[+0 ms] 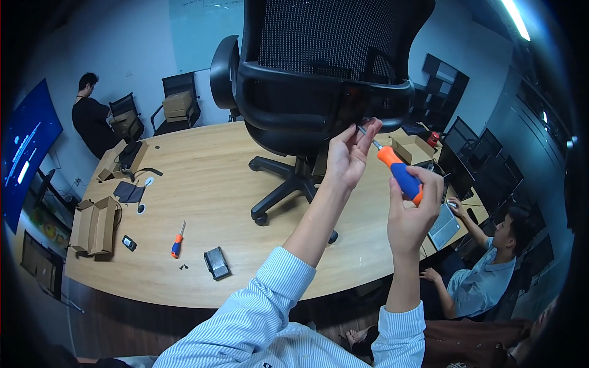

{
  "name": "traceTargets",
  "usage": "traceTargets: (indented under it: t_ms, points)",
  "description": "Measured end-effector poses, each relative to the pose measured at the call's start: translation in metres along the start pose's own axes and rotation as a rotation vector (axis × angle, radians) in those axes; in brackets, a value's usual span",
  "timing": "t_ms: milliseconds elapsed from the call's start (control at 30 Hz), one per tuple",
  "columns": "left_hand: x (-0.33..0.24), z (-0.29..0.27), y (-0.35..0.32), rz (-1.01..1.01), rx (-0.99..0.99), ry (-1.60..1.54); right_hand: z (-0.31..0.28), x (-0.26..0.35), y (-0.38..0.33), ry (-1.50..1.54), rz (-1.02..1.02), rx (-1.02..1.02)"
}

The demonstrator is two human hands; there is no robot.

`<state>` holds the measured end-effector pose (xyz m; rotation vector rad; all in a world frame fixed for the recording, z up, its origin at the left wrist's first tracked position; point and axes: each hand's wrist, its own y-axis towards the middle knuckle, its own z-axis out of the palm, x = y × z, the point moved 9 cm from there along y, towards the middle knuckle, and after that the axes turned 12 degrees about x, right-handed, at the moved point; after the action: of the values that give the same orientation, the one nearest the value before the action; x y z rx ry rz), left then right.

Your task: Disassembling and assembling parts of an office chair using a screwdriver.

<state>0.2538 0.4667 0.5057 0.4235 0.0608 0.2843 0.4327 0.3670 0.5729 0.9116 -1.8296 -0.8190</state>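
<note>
A black mesh-backed office chair (288, 98) stands upright on the table, its back part facing me. In my right hand (414, 214) is a screwdriver (399, 172) with an orange and blue handle, its shaft slanting up and left to the chair. My left hand (348, 159) is raised to the lower edge of the backrest, thumb and fingers drawn together around the screwdriver's tip. Whatever those fingers pinch is too small to make out. A second orange and blue screwdriver (177, 246) lies on the table, with a few small dark screws (183, 267) close by.
On the wooden table (153, 285) lie a dark rectangular part (216, 263), a small black device (129, 243) and an open cardboard box (96, 227). At the right a seated person (485, 270) uses a laptop (444, 228). Another person (92, 119) stands at the far left.
</note>
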Motion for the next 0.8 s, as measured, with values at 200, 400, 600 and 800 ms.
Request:
traceTargets:
  t_ms: [200,400,600,800]
  points:
    - [-0.011,-0.003,-0.005,0.021,-0.091,0.15,0.012,0.017,-0.001,-0.12,-0.187,0.094]
    - [-0.007,-0.01,-0.001,0.03,-0.156,0.164,0.014,0.014,0.001,-0.039,-0.157,0.095]
    - [-0.011,-0.009,-0.004,0.048,-0.155,0.209,0.015,0.002,0.006,-0.262,0.063,0.175]
    - [-0.009,0.0,-0.004,-0.027,-0.079,0.17,0.007,0.01,0.0,-0.161,-0.101,0.057]
